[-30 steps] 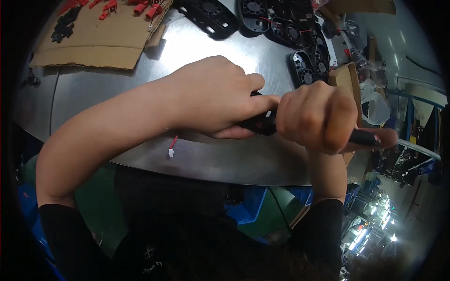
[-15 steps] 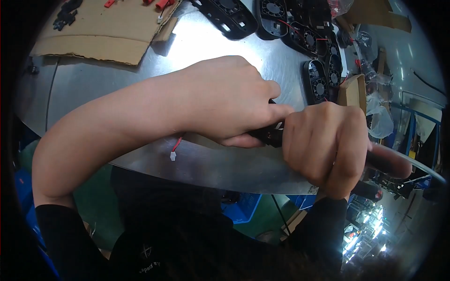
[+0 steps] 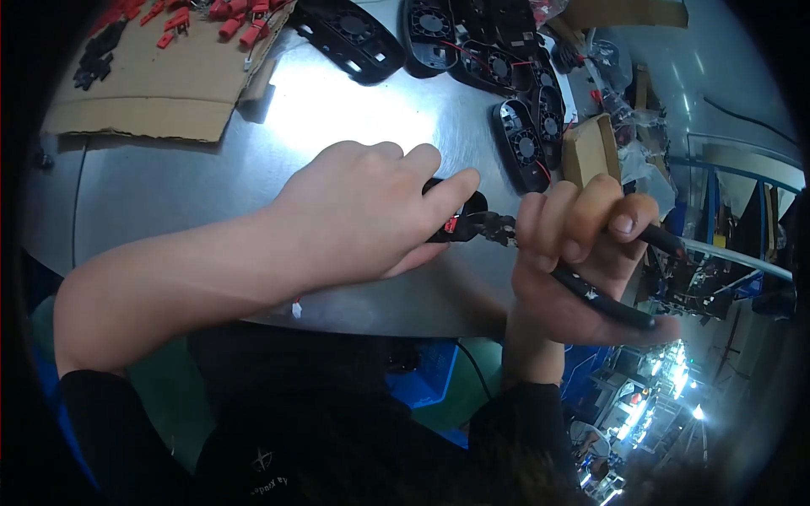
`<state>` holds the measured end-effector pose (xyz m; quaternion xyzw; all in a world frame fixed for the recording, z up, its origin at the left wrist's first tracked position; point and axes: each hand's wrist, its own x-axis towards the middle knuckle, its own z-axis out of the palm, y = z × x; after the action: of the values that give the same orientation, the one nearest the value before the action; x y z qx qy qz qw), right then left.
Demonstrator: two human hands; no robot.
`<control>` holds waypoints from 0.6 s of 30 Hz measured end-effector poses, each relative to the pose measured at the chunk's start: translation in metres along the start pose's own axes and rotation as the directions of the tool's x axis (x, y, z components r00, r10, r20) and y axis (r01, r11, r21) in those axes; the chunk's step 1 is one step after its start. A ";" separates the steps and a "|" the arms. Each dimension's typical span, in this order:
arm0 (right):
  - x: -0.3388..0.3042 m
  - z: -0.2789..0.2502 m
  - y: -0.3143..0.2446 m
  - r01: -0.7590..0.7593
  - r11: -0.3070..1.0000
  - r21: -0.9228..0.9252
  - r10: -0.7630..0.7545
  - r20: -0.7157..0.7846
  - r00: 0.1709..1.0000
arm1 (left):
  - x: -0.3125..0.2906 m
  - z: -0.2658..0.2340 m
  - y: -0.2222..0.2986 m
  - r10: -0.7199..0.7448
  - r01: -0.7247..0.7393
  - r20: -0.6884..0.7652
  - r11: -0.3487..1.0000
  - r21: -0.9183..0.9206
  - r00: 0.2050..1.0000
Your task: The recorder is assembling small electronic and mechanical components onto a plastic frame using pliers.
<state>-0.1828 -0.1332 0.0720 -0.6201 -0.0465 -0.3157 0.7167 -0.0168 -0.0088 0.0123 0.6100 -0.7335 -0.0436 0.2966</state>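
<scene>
My left hand (image 3: 363, 211) is closed round a black plastic part (image 3: 476, 203), mostly hidden by the fingers, with a bit of red showing at its end. Pliers (image 3: 493, 225) with dark handles are in my right hand (image 3: 582, 240); their jaws point left and meet or nearly meet that part. The handles stand apart, fingers curled over one and the palm and thumb along the other. Whether the jaws grip anything is unclear. Below my left forearm, a small white connector (image 3: 296, 310) hangs on a red wire near the table's front edge.
Several black housings with round fan grilles (image 3: 526, 148) lie across the far side of the metal table (image 3: 186, 185). Cardboard (image 3: 160, 105) at the far left carries red parts (image 3: 228, 21) and black pieces (image 3: 94, 63). An open cardboard box (image 3: 593, 150) stands at the right.
The right hand has turned over, its fingers loosening so the plier handles spread and show. Both hands have shifted a little left, the left one lower, and the view has moved slightly.
</scene>
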 end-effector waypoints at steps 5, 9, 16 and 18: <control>-0.001 0.003 0.009 0.076 0.996 -0.054 -0.075 0.025 0.997 | -0.004 -0.001 0.010 -0.008 0.009 -0.034 0.999 0.033 0.999; -0.007 0.002 0.011 -0.019 0.997 -0.080 0.021 0.024 0.999 | -0.004 0.001 0.010 0.016 -0.012 -0.033 0.994 0.108 0.999; -0.008 0.009 0.016 0.034 0.998 -0.055 -0.033 0.007 0.999 | -0.008 0.009 0.012 -0.030 0.033 -0.021 0.985 0.167 0.999; -0.008 0.009 0.014 0.032 0.997 -0.070 -0.034 -0.036 0.999 | -0.006 0.010 0.012 -0.017 0.021 -0.022 0.987 0.159 1.000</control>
<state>-0.1794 -0.1212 0.0587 -0.6378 -0.0324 -0.3404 0.6902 -0.0317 -0.0031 0.0073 0.6391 -0.7257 0.0184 0.2541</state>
